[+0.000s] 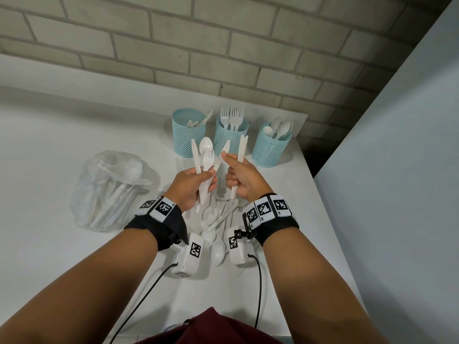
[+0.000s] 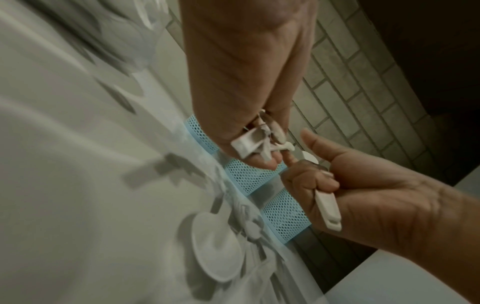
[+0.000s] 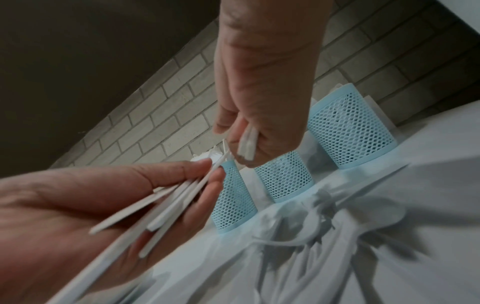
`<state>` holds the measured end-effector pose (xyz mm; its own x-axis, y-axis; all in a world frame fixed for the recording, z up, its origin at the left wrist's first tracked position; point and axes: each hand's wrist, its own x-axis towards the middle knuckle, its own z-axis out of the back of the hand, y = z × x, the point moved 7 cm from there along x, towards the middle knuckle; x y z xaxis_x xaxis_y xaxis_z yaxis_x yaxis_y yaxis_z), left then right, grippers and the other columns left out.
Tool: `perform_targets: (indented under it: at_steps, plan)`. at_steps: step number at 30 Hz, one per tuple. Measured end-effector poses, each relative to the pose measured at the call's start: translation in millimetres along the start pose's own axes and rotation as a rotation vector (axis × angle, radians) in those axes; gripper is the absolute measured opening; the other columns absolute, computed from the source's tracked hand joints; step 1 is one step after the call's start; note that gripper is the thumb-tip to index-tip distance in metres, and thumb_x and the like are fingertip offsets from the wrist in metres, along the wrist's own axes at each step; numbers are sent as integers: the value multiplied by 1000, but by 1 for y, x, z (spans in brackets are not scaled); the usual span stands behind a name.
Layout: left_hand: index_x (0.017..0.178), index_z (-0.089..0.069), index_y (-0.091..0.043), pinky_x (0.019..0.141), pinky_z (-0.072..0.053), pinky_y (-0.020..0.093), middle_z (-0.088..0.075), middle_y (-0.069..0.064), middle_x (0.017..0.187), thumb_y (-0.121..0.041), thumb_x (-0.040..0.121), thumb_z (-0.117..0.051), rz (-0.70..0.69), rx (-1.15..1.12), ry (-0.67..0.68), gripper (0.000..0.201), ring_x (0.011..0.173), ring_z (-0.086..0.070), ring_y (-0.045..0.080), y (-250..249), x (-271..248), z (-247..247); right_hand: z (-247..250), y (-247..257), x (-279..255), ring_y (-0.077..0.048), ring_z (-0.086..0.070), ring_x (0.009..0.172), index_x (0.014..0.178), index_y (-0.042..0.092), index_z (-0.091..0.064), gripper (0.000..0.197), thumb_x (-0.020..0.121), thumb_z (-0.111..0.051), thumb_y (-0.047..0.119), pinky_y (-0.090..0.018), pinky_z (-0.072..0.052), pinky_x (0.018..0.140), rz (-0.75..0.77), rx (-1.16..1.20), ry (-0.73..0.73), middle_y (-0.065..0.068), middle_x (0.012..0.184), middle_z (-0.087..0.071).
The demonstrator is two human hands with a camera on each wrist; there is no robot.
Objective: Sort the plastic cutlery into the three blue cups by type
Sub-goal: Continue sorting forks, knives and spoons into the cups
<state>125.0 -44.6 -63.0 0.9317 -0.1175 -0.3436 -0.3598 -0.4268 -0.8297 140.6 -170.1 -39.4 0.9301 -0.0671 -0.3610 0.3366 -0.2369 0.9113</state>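
- The right hand (image 1: 244, 180) grips two knives (image 1: 242, 151) upright, blades up; the knife cup (image 1: 188, 132) lies ahead and leftward.
- The left hand (image 1: 191, 184) clutches a mixed bunch (image 1: 205, 167), nearer that cup.

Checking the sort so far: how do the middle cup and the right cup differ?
The middle cup holds forks, tines up, rising well above its rim; the right cup holds spoons, bowls up, sitting lower. The right cup stands nearer the person. Both are blue mesh cups, upright on the white counter.
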Motion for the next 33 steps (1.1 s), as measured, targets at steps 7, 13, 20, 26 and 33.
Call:
perform_targets:
  at_steps: [7, 13, 20, 26, 33]
  plan:
    - [99, -67, -3, 69, -58, 23, -71, 6, 83, -5, 88, -60, -2, 13, 82, 13, 72, -69, 14, 0, 1, -7, 0, -9, 1, -2, -27, 35, 77, 10, -63, 19, 90, -62, 25, -13, -23, 32, -37, -85, -3, 5, 52, -43]
    - [102, -69, -7, 76, -56, 25, -72, 2, 91, -10, 89, -60, -3, 49, 143, 16, 75, -71, 13, -2, -1, -12, 6, -8, 2, -6, -28, 48, 77, 10, -64, 26, 93, -56, 29, -13, -26, 34, -40, -99, -46, 1, 59, -35]
    - [103, -68, -6, 73, -55, 27, -71, 7, 97, -11, 91, -58, 26, 58, 166, 16, 78, -69, 17, -1, -4, -14, 10, -9, 5, -8, -33, 53, 75, 10, -62, 29, 95, -53, 30, -13, -32, 36, -36, -92, -54, -2, 64, -41]
    - [93, -66, -4, 57, -56, 26, -73, 10, 79, -11, 92, -56, 48, 73, 158, 13, 64, -69, 18, -3, -9, -16, 13, -7, 6, -14, -50, 58, 74, 9, -58, 35, 98, -46, 31, -21, -42, 49, -33, -45, -90, -4, 69, -56]
    - [96, -62, -5, 62, -59, 25, -72, 10, 83, -8, 94, -52, 70, 13, 130, 11, 73, -71, 19, -1, -7, -13, 16, 3, 7, -15, -50, 51, 81, 8, -50, 31, 99, -42, 31, -27, -48, 52, 1, 109, -114, -4, 57, -49]
